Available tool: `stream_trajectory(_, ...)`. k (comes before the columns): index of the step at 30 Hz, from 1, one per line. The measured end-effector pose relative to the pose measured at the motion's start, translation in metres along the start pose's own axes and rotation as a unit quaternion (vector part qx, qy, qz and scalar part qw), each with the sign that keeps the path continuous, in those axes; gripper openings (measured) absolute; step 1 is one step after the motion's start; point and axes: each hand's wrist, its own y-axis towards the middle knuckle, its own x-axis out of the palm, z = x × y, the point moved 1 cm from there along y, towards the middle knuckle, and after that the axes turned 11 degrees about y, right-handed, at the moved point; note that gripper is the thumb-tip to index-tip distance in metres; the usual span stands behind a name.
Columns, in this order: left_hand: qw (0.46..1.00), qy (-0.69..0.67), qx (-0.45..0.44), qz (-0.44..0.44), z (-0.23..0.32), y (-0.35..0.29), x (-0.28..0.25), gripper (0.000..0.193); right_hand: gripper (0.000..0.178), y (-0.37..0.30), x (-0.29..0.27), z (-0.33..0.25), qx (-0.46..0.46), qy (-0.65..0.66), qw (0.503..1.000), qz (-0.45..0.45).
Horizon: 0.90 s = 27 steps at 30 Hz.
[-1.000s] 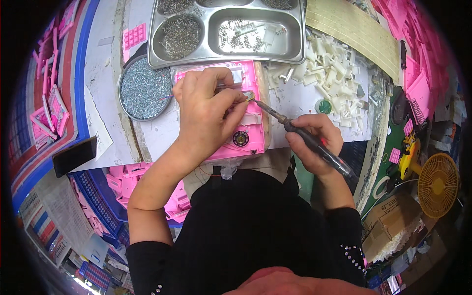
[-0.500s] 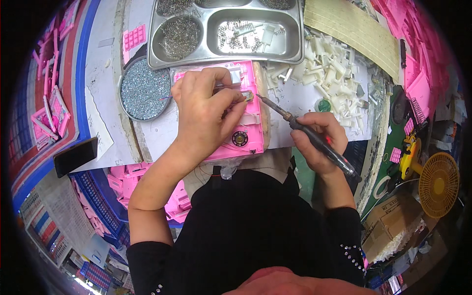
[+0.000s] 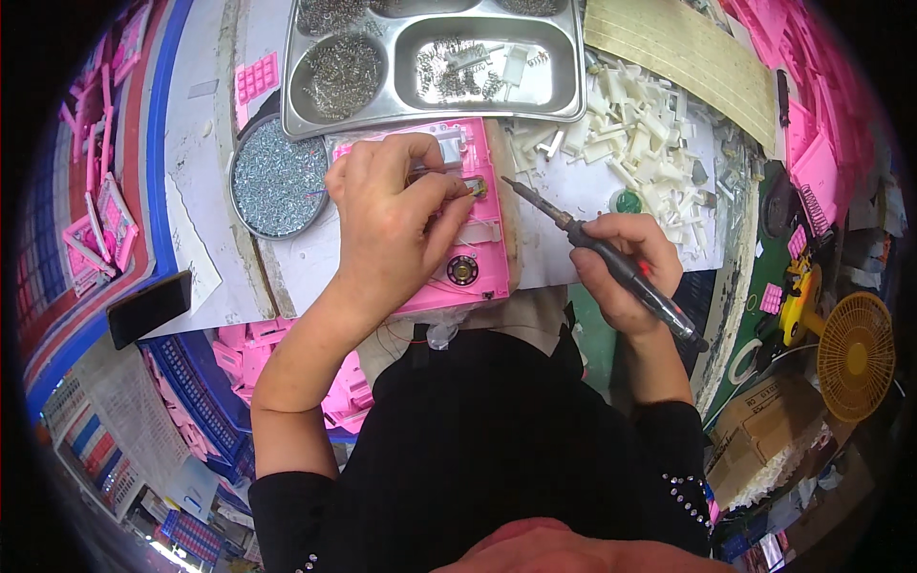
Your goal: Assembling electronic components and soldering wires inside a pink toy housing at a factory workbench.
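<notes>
My left hand [image 3: 392, 205] is closed over a pink plastic casing [image 3: 492, 253], thumb and forefinger pinched at a small greenish metallic piece [image 3: 477, 187]. Its exact kind is too small to tell, and the hand covers much of the casing's left side. A round black speaker [image 3: 462, 270] sits in the casing's lower part. My right hand [image 3: 635, 272] is wrapped round the black handle of a soldering iron [image 3: 626, 277]. The iron's thin tip points up and left, just right of the casing and apart from the small piece.
A metal compartment tray [image 3: 439, 116] with springs stands behind the casing. To its left is a round bowl [image 3: 235, 196] of small screws. White plastic parts [image 3: 635, 134] lie heaped at right, beside a green round item [image 3: 627, 201]. A dark phone-like slab [image 3: 148, 308] leans at left.
The soldering iron and right hand have shifted slightly right and down, so the tip is a little farther from the small piece. The left hand keeps its pinch; the whole view shifted slightly.
</notes>
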Motion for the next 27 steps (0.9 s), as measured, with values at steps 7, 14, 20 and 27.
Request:
stream_trajectory(7, 1.0, 0.007, -0.006, 0.0, 0.005, 0.004, -0.001, 0.011, 0.028, 0.0, 0.0, 0.005, 0.013, -0.008, 1.0, 0.001)
stream_trajectory(14, 1.0, 0.013, -0.021, 0.0, 0.007, 0.005, 0.003, 0.011, 0.029, 0.005, 0.001, 0.01, -0.026, -0.04, 0.997, -0.057)
stream_trajectory(20, 1.0, 0.025, -0.016, -0.001, 0.007, 0.006, 0.002, 0.011, 0.029, 0.005, 0.002, 0.016, -0.037, -0.057, 0.996, -0.052)
stream_trajectory(27, 0.999, 0.033, -0.004, 0.0, 0.008, 0.008, -0.001, 0.015, 0.028, 0.005, 0.004, 0.014, -0.02, -0.06, 0.997, -0.041)
